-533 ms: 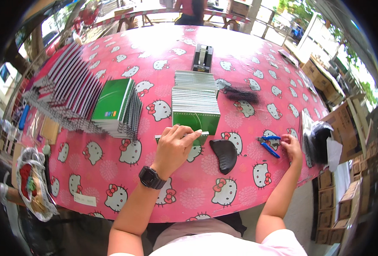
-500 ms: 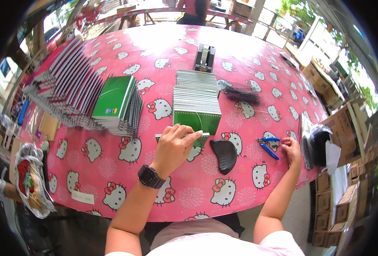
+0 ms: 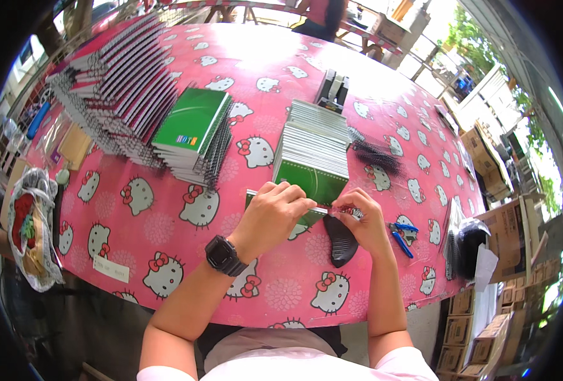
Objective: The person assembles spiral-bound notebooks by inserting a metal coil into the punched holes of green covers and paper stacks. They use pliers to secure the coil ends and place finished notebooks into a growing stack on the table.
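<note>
A green-covered notebook (image 3: 320,210) stands on edge near the middle of the table, with my left hand (image 3: 270,216) closed over its top edge. At the notebook's right end my right hand (image 3: 365,219) has its thumb and fingertips pinched together; what they grip is too small to make out. Just behind is a row of green notebooks or pads (image 3: 313,149) packed upright, page edges up. A black curved object (image 3: 341,241) lies beside my right hand. Blue-handled cutting pliers (image 3: 402,240) rest farther right, apart from the hand.
Green spiral notebooks (image 3: 189,124) are stacked at left, next to tall piles of spiral notebooks (image 3: 126,82). Loose black binding coils (image 3: 378,156) lie right of the row. A black desk device (image 3: 333,91) stands behind it. Cardboard boxes (image 3: 484,155) are at right; a person (image 3: 322,19) is far off.
My right hand has moved left from beside the pliers to the notebook's right end. My left hand keeps its hold on the notebook. The whole view has shifted slightly.
</note>
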The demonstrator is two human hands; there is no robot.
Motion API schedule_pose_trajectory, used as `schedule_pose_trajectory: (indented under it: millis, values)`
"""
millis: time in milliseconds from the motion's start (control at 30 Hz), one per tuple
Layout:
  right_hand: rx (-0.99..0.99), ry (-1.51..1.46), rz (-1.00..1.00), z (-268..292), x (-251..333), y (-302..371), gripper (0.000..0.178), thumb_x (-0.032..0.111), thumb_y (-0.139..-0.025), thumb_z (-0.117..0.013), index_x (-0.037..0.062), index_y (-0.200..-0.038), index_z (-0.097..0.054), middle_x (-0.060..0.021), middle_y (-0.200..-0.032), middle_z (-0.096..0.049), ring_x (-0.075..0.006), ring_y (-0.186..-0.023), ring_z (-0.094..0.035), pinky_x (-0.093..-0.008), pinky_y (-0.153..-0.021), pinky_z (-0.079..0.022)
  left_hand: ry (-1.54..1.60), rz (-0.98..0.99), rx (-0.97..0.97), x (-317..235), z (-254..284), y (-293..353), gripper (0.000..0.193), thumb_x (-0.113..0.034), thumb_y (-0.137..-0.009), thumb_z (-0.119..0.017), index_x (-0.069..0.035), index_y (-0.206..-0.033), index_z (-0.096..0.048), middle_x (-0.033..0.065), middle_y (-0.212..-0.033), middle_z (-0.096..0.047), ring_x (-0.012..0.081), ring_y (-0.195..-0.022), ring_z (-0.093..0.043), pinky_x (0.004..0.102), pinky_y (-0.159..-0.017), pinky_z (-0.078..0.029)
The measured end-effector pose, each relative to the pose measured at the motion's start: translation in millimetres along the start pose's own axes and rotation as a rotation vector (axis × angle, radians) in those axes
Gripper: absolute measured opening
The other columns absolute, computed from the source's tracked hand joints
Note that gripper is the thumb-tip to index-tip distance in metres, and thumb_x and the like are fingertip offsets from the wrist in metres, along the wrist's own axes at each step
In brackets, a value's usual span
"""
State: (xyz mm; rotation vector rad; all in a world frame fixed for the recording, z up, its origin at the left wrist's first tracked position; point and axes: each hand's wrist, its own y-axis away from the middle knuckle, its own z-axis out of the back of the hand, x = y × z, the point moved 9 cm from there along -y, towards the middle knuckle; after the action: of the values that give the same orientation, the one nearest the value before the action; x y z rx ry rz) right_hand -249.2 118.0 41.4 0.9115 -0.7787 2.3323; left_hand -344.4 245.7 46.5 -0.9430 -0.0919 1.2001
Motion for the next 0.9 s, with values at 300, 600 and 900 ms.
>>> schedule_pose_trajectory:
  millis: [300,600,900]
  values:
    - [0.031,-0.105,0.004,1,-2,4,0.022,-0.011,-0.069,-0.069,0.0016,-0.086,-0.064,-0.0056,-0.085,-0.059,-0.0163,-0.078,-0.06,-0.0286,-0.071,-0.047,0.044,0.002,0.034,4,-1,-1,0.013,-0.01,-0.083,-0.061,-0.013,-0.093,-0.068,0.0006,-0.084,-0.061,0.0194,-0.081,-0.058,0.0335,-0.071,-0.04]
    - [0.045,-0.078,0.1,0,7,5,0.02,-0.005,-0.071,-0.07,0.0019,-0.09,-0.066,-0.0059,-0.083,-0.062,-0.0188,-0.074,-0.058,-0.0304,-0.071,-0.046,0.058,-0.005,0.024,2,0,-2,0.011,-0.01,-0.084,-0.061,-0.013,-0.092,-0.067,0.0008,-0.084,-0.061,0.0192,-0.081,-0.058,0.0342,-0.073,-0.04]
    - [0.17,-0.018,-0.001,-3,7,6,0.024,0.005,-0.079,-0.069,0.0019,-0.102,-0.062,-0.0059,-0.083,-0.059,-0.0152,-0.07,-0.056,-0.0283,-0.064,-0.046,-0.029,0.027,-0.011,4,-2,-1,0.01,-0.014,-0.081,-0.065,-0.013,-0.091,-0.066,0.0,-0.084,-0.061,0.0176,-0.081,-0.057,0.033,-0.079,-0.036]
